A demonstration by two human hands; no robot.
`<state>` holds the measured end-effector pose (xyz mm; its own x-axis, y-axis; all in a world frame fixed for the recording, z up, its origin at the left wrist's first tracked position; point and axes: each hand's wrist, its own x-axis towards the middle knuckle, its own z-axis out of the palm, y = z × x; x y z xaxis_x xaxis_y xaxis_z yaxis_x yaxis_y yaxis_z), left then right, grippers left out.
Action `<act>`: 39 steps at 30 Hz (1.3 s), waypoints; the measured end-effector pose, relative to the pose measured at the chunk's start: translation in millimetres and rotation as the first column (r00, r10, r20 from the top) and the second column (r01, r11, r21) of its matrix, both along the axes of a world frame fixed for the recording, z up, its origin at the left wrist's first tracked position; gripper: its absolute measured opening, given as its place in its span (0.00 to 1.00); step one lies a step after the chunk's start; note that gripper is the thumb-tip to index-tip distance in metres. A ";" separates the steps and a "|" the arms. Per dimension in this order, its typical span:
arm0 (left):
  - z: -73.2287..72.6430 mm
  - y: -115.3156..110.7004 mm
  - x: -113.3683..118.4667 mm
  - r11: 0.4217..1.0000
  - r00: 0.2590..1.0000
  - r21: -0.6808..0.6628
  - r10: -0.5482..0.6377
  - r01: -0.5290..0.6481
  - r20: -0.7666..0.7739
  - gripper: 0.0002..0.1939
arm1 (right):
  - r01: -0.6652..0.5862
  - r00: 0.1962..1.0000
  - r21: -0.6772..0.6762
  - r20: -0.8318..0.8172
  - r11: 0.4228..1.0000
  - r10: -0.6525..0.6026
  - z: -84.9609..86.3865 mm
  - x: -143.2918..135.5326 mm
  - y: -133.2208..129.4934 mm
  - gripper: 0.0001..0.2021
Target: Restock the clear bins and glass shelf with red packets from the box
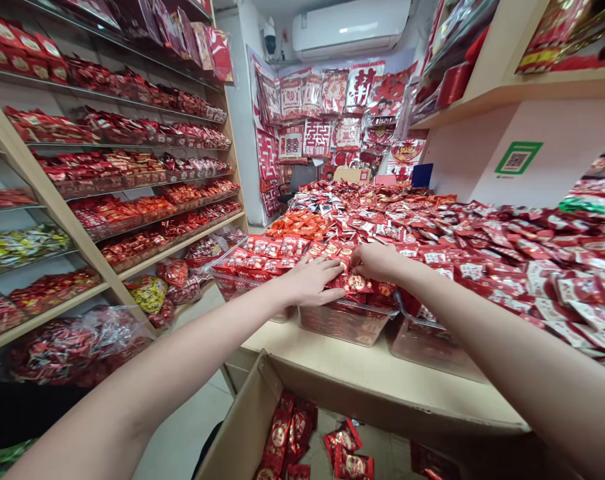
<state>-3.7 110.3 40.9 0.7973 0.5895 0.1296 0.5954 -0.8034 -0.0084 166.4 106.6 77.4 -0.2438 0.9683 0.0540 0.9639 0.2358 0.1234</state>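
My left hand [315, 279] lies with its fingers stretched out over red candy packets [356, 283] in a clear plastic bin [342, 323]. At the right side of the same bin, my right hand [375, 261] has its fingers curled down onto the packets; whatever is between them is hidden. The packets are shiny red with gold print and stand in rows. Below the bins, an open cardboard box [382, 393] holds several loose red packets [343, 437] and a stack of them along its left side.
Another clear bin of red packets [262, 260] stands to the left, and one more bin [437, 347] to the right. Heaps of red packets [482, 233] cover the table behind. Stocked shelves [172, 187] line the left wall; a wooden cabinet [512, 87] overhangs at right.
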 end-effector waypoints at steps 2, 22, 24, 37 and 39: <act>0.7 0.4 0.1 1.000 1.000 -0.018 0.001 -0.002 -0.009 0.32 | -0.008 1.000 0.007 -0.011 1.000 0.008 0.6 3.6 -0.5 0.09; 0.1 -1.5 3.9 0.995 1.000 -0.098 0.007 -0.006 0.011 0.30 | -0.225 0.965 0.197 -0.088 0.954 0.246 -12.8 25.7 -46.5 0.16; -0.9 -1.6 3.9 0.996 1.000 -0.086 0.010 -0.008 0.018 0.29 | -0.205 0.974 0.203 -0.059 0.958 0.221 -15.6 33.4 -47.7 0.17; 1.0 -2.8 3.0 0.998 0.999 -0.061 -0.029 0.030 0.019 0.32 | -0.150 0.986 0.100 -0.057 0.984 0.156 -14.7 37.3 -46.5 0.19; 2.7 -5.5 3.4 0.998 0.999 -0.052 -0.028 0.030 0.033 0.34 | -0.151 0.986 0.119 -0.049 0.981 0.157 -15.0 37.9 -48.8 0.19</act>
<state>-0.4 104.8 43.6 0.8103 0.5726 0.1251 0.5708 -0.8194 0.0532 204.2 57.8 62.4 -0.3827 0.9060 0.1809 0.9235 0.3694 0.1036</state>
